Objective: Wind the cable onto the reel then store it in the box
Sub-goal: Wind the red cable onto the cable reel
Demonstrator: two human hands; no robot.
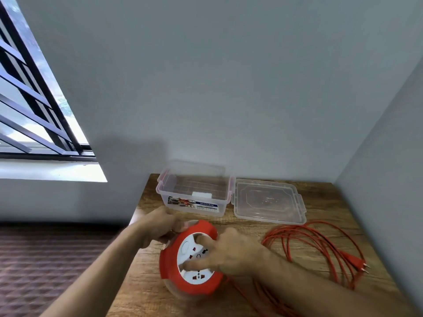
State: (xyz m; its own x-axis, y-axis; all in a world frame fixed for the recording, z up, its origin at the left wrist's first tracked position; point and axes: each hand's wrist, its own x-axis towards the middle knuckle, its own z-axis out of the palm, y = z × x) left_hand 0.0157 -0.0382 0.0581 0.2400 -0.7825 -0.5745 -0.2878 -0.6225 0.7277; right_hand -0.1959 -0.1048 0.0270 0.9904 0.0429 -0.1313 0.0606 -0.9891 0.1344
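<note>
The reel (191,259), red with a white socket face, sits tilted near the table's (297,248) front left edge, held between both hands. The left hand (160,225) grips its far rim from the left, fingers curled round the red edge. The right hand (231,252) lies over the white face, its fingers (194,263) spread apart and pressed into the openings of the hub. The cable (313,243) lies in loose orange loops on the right side of the table, well apart from the reel except for a strand that runs along the front toward it; its plug (357,267) rests near the right edge. The box (194,193), clear plastic and open, stands at the far left corner against the wall, and its lid (267,202) lies flat just beside it on the right.
</note>
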